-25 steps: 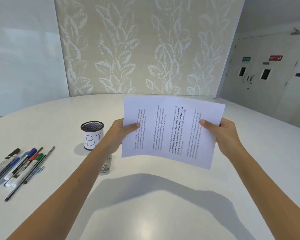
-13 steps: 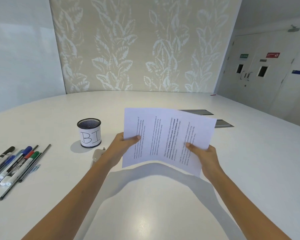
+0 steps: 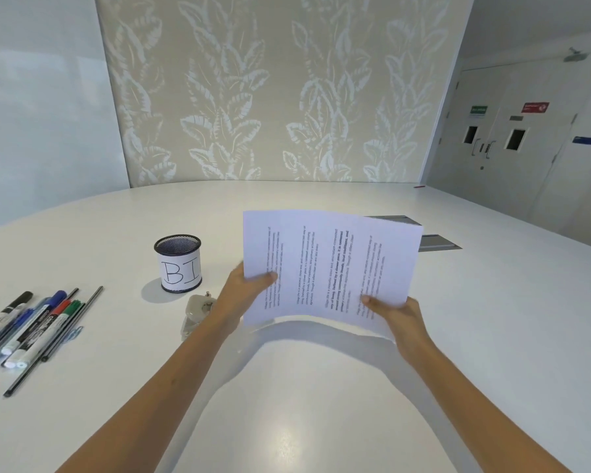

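A white sheet of printed paper [image 3: 328,264] hangs in the air above the white table [image 3: 321,387], its text lines running sideways. My left hand [image 3: 243,291] pinches its lower left edge, thumb on top. My right hand [image 3: 396,315] pinches the lower right corner, thumb on the printed face. The sheet's lower edge bows upward between the two hands. Its top right corner looks a little thick, so there may be more than one sheet.
A black mesh pen cup [image 3: 178,262] labelled "BI" stands left of the paper. A small stapler [image 3: 197,312] lies by my left wrist. Several markers and pens [image 3: 38,326] lie at the left edge. A grey cable hatch [image 3: 437,242] sits in the table behind the paper.
Both hands brought the paper down and closer to the table. My right hand slid from the right edge to the lower right corner, uncovering the hatch behind.
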Motion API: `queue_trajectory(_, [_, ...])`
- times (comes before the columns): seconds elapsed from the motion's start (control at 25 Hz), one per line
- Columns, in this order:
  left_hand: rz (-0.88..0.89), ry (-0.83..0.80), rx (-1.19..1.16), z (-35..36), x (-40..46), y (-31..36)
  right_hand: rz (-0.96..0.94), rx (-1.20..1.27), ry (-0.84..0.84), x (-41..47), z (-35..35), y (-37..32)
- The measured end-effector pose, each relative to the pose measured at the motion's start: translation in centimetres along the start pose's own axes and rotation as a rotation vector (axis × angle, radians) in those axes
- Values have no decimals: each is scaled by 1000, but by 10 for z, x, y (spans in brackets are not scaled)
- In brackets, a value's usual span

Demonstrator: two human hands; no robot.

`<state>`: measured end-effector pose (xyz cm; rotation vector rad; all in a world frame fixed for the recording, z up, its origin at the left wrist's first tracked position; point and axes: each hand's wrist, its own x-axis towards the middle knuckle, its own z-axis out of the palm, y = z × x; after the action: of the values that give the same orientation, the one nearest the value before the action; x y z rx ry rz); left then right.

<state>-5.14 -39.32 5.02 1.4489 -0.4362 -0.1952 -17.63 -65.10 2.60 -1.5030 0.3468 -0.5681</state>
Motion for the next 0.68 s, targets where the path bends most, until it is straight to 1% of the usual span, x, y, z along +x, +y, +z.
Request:
queue_trajectory(0.04, [74, 67, 33, 1, 5, 12, -35, -11, -3, 5, -2, -13])
queue_trajectory(0.08, [163, 143, 116, 0, 10, 26, -66, -33, -5, 9, -6, -29])
queue_trajectory(0.12, [269, 217, 255, -2, 17, 43, -100, -69, -17, 13, -9, -47])
queue_trajectory(0.16, [395, 261, 441, -5, 24, 59, -137, -125, -35, 17, -11, -65])
queue_trajectory(0.2, [523, 269, 647, -6, 29, 77, -174, -193, -62, 20, -13, -83])
queue_trajectory(0.24, [621, 228, 842, -5, 31, 95, -208, -272, -95, 22, -15, -101])
queue_trajectory(0.28, [666, 132, 986, -3, 33, 112, -240, -368, -131, 24, -15, -119])
queue_trajectory(0.32, [655, -6, 1063, 0, 35, 127, -270, -488, -166, 25, -14, -136])
queue_trajectory(0.36, [598, -161, 1069, 1, 37, 138, -301, -623, -205, 25, -11, -152])
queue_trajectory(0.4, [511, -313, 1002, 2, 38, 147, -333, -756, -242, 25, -7, -166])
queue_trajectory(0.44, [406, -434, 887, 3, 39, 151, -367, -880, -260, 25, -4, -178])
queue_trajectory(0.48, [324, -501, 784, 5, 38, 151, -400, -978, -258, 26, -1, -190])
queue_trajectory(0.52, [283, -512, 715, 7, 38, 149, -440, -1058, -242, 27, 1, -200])
queue_trajectory(0.6, [278, -463, 603, 9, 38, 139, -554, -1143, -176, 30, 0, -220])
queue_trajectory(0.64, [280, -438, 543, 9, 38, 134, -607, -1082, -140, 32, -4, -229])
queue_trajectory(0.68, [276, -416, 470, 8, 38, 130, -611, -906, -120, 35, -8, -236])
